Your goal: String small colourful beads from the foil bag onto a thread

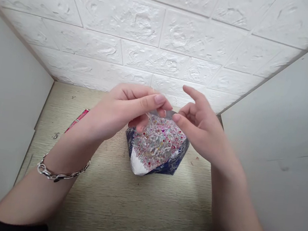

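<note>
My left hand (134, 109) is closed in a pinch, thumb against the fingers, with a thin pale thread (150, 118) in it. Part of the thread shows below the fingers; the rest is hidden or too fine to follow. To its right, my right hand (198, 125) has thumb and index finger spread, and I see nothing between them. Below both hands, an open bag (137, 165) with a white inside and dark blue outside holds many small pink, white, clear and red beads (158, 142). My left hand covers part of its far left side.
The bag stands on a pale wood-grain table (130, 207). A pink-red packet (78, 119) lies partly behind my left forearm, near small metal bits (56, 135). White brick-patterned wall (143, 23) rises behind, with pale panels (286, 148) on both sides.
</note>
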A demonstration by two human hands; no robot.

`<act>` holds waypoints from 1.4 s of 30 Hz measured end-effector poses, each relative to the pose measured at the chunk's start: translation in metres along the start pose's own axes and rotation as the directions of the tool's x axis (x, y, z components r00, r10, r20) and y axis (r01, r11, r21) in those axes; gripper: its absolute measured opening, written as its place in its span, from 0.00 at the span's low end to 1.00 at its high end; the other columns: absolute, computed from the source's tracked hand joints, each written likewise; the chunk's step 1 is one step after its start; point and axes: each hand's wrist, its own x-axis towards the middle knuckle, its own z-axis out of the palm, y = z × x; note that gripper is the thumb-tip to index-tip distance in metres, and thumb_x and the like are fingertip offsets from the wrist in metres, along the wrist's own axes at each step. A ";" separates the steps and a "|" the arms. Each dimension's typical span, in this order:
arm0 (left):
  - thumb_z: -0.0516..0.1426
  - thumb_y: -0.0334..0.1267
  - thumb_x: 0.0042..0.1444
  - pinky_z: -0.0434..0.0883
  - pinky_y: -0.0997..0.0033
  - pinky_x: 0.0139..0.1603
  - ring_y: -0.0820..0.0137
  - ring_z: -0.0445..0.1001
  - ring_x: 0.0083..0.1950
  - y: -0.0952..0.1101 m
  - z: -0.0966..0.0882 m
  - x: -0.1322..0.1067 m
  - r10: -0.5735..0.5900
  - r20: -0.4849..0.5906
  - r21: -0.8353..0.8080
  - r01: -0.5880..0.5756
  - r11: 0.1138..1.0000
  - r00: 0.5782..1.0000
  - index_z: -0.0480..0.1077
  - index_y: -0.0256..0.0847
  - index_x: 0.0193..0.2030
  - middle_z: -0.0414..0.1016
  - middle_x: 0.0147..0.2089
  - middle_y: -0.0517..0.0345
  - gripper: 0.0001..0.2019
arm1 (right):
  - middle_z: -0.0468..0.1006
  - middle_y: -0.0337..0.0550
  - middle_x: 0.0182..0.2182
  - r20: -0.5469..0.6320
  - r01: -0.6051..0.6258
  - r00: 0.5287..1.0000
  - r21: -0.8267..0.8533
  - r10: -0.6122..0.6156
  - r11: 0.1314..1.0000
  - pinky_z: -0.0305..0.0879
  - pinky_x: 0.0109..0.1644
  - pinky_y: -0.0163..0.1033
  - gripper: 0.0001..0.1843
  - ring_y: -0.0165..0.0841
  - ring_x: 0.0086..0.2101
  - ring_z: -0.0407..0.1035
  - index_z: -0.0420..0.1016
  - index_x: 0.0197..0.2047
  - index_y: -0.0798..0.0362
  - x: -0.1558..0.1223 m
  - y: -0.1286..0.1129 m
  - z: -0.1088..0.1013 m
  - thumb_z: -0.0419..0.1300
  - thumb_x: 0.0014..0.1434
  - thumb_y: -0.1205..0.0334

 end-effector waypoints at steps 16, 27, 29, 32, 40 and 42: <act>0.53 0.37 0.52 0.47 0.81 0.10 0.85 0.57 0.14 -0.001 -0.040 0.002 0.194 -0.398 -0.360 -0.348 0.866 0.896 0.70 0.34 0.27 0.66 0.25 0.61 0.09 | 0.70 0.45 0.35 0.529 0.092 0.810 -0.541 0.253 0.836 0.57 0.41 0.38 0.10 0.35 0.38 0.65 0.71 0.36 0.52 0.014 0.068 0.037 0.51 0.52 0.64; 0.53 0.39 0.52 0.45 0.78 0.11 0.83 0.55 0.14 0.000 -0.047 0.001 0.174 -0.491 -0.362 -0.382 0.850 0.854 0.68 0.34 0.29 0.63 0.24 0.63 0.09 | 0.69 0.38 0.29 0.400 -0.168 0.878 -0.251 0.261 0.953 0.56 0.33 0.33 0.10 0.27 0.30 0.61 0.63 0.32 0.53 0.017 0.049 0.006 0.44 0.57 0.60; 0.53 0.39 0.52 0.44 0.78 0.11 0.83 0.54 0.13 0.001 -0.048 0.001 0.158 -0.494 -0.365 -0.370 0.854 0.855 0.67 0.35 0.29 0.63 0.24 0.64 0.09 | 0.69 0.38 0.29 0.313 -0.202 0.921 -0.125 0.231 0.971 0.56 0.34 0.33 0.10 0.27 0.29 0.61 0.62 0.31 0.53 0.018 0.044 -0.001 0.44 0.58 0.59; 0.53 0.38 0.52 0.44 0.77 0.12 0.83 0.54 0.14 0.003 -0.048 0.001 0.141 -0.496 -0.369 -0.355 0.859 0.857 0.66 0.37 0.29 0.63 0.24 0.65 0.07 | 0.67 0.37 0.24 0.134 -0.212 0.971 0.112 0.197 0.971 0.57 0.34 0.33 0.10 0.26 0.27 0.62 0.60 0.30 0.53 0.020 0.042 -0.004 0.44 0.58 0.58; 0.51 0.36 0.54 0.48 0.80 0.13 0.83 0.54 0.17 0.002 -0.048 0.001 0.129 -0.489 -0.433 -0.369 0.822 0.863 0.66 0.35 0.30 0.61 0.24 0.63 0.07 | 0.63 0.35 0.20 -0.053 -0.273 0.962 -0.140 0.268 0.952 0.54 0.29 0.33 0.08 0.26 0.23 0.59 0.63 0.29 0.53 0.024 0.053 -0.002 0.48 0.55 0.59; 0.52 0.35 0.54 0.50 0.82 0.13 0.83 0.55 0.20 0.002 -0.047 0.002 0.126 -0.488 -0.437 -0.366 0.821 0.864 0.66 0.35 0.30 0.61 0.24 0.63 0.06 | 0.67 0.37 0.22 -0.073 -0.255 0.967 -0.333 0.245 0.908 0.53 0.30 0.34 0.08 0.28 0.25 0.60 0.65 0.29 0.53 0.023 0.058 -0.002 0.48 0.55 0.60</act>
